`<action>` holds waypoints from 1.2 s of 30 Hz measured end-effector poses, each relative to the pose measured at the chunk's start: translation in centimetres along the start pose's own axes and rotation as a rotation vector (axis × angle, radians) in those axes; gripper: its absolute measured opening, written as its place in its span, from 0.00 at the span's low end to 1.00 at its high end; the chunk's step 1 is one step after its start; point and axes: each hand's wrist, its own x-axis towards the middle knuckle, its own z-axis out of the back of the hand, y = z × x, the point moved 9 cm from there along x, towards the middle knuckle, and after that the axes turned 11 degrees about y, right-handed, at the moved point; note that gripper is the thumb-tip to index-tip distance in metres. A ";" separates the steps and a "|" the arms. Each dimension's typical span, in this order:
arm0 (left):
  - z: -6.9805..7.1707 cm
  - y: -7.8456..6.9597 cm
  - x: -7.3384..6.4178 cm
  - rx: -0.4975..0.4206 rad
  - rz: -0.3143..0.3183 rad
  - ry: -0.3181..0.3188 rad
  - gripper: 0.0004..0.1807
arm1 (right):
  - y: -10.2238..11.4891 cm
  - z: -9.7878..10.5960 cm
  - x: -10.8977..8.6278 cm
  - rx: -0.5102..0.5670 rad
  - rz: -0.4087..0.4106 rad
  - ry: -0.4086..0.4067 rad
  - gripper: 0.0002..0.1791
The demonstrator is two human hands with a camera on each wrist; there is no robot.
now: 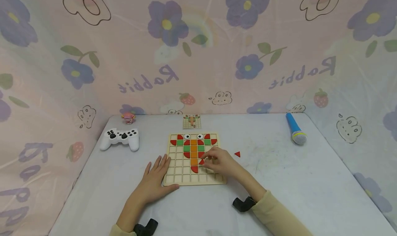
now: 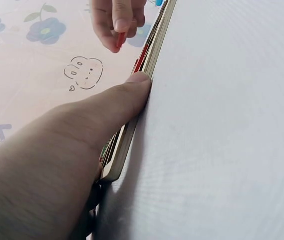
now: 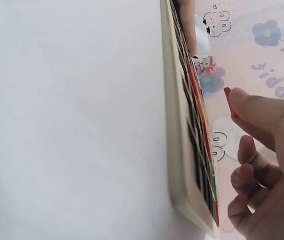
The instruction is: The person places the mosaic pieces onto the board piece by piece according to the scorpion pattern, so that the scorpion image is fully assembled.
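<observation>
A wooden grid board (image 1: 180, 179) lies on the table, holding red, green and orange pieces and two round eye pieces at the top. My right hand (image 1: 221, 163) pinches a small red triangle piece (image 1: 201, 162) between thumb and forefinger. That piece is over the board, right of the orange column; the right wrist view shows it raised above the surface. My left hand (image 1: 155, 181) rests at the board's left side, fingers extended along that edge and thumb touching the near edge. A second red triangle (image 1: 237, 154) lies on the table right of the board.
Behind the board lies a small picture card (image 1: 192, 121) with a similar pattern. A white game controller (image 1: 120, 138) and a pink toy figure (image 1: 128, 118) sit at the left back. A blue toy microphone (image 1: 294, 129) lies at the right back. Patterned cloth surrounds the table.
</observation>
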 end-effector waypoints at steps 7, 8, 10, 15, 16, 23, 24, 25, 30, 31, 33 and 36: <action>0.0 0.1 0.1 0.003 0.005 -0.001 0.62 | -0.6 -1.8 0.0 0.012 -0.033 0.104 0.11; 0.0 0.0 0.1 0.003 0.005 -0.001 0.62 | -0.7 -1.9 -0.1 0.010 -0.036 0.108 0.11; 0.1 0.0 0.0 0.003 0.003 -0.004 0.62 | -0.8 -2.0 -0.1 0.004 -0.029 0.108 0.11; 0.1 -0.1 0.0 0.002 0.001 -0.007 0.62 | -0.9 -2.1 -0.1 -0.009 -0.013 0.106 0.12; 0.1 -0.1 0.0 0.004 0.001 -0.007 0.62 | -0.9 -2.1 -0.1 -0.011 -0.013 0.105 0.12; 0.1 -0.1 0.0 0.000 0.003 -0.011 0.62 | -0.9 -1.9 -0.2 -0.018 0.001 0.097 0.09; 0.1 -0.1 0.0 -0.001 0.002 -0.012 0.62 | -0.8 -1.9 -0.2 -0.020 0.006 0.097 0.09; 0.1 -0.1 0.0 -0.002 0.002 -0.012 0.62 | -0.8 -1.9 -0.2 -0.023 0.009 0.098 0.08; 0.2 -0.2 0.0 -0.004 0.002 -0.012 0.62 | -0.8 -1.9 -0.3 -0.026 0.021 0.092 0.08; 0.2 -0.2 0.0 -0.004 0.003 -0.010 0.62 | -0.8 -1.9 -0.3 -0.025 0.021 0.091 0.08; 0.1 -0.2 0.0 -0.005 0.005 -0.007 0.62 | -0.9 -1.9 -0.3 -0.020 0.018 0.091 0.08; 0.1 -0.1 0.0 -0.007 0.009 -0.003 0.62 | -1.0 -2.0 -0.3 -0.012 0.013 0.094 0.08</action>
